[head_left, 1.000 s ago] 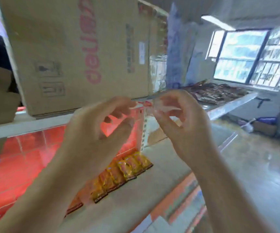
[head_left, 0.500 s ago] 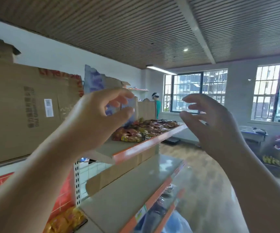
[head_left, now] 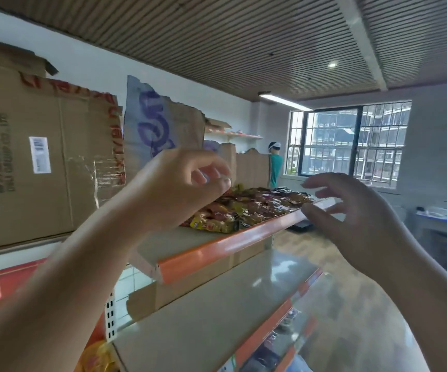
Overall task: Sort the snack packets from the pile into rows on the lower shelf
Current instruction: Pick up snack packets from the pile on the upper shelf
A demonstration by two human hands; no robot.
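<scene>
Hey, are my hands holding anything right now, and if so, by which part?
Right hand is open and empty. Left hand curls its fingers over the snack packet pile; no packet shows in them, though blur could hide something small.
</scene>
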